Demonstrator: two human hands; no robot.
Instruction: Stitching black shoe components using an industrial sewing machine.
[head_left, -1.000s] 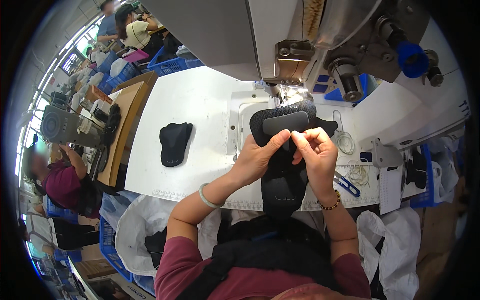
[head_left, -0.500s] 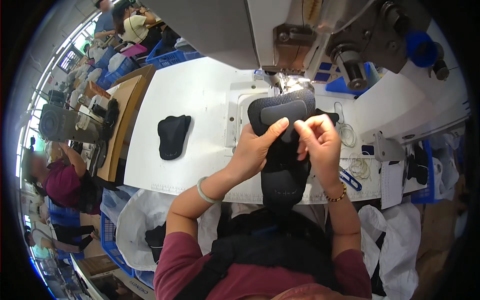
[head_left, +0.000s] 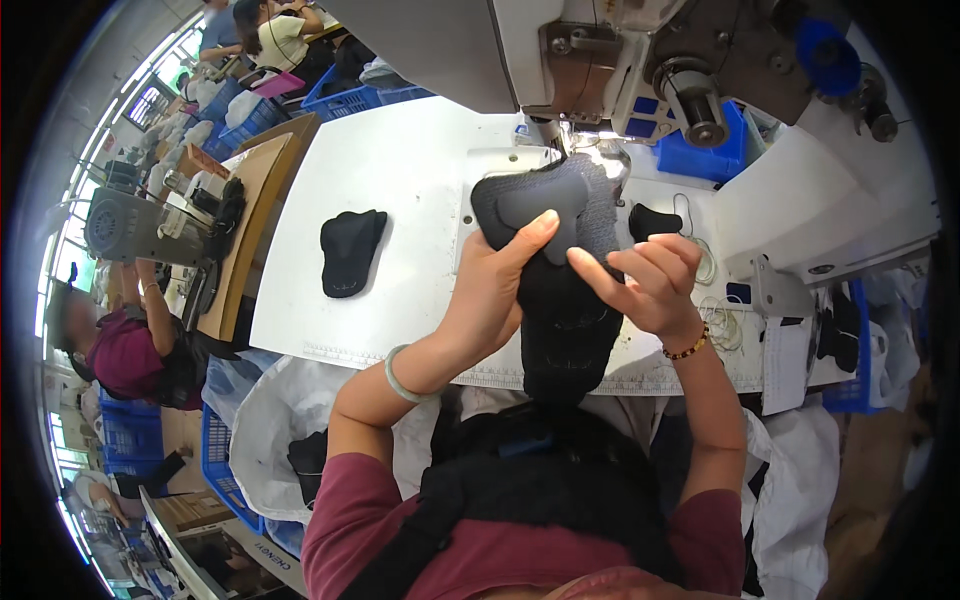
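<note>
My left hand [head_left: 490,285] grips a black padded fabric piece [head_left: 605,200], thumb on top and fingers underneath. A smooth dark grey pad [head_left: 545,205] lies on that piece, its upper end wider than its lower. My right hand [head_left: 655,285] is at the piece's right side, one digit stretched to the pad's lower edge and the others bent apart from it. Nothing shows in its grasp. More black pieces with pale stitch marks [head_left: 570,340] extend below the held piece, over the table's front edge. The sewing machine's needle area [head_left: 575,140] is just beyond, partly hidden.
Another black padded piece [head_left: 352,252] lies on the white table [head_left: 420,150] at left. Right of my hands are a small black piece [head_left: 655,222], loose thread [head_left: 715,325] and the machine's body [head_left: 830,220]. A white sack [head_left: 265,440] stands below left. Other people work at far left.
The held piece has tilted and shifted slightly left and up. My right hand has turned, with its fingers lifted and spread more. The blue snips seen earlier at right are now hidden.
</note>
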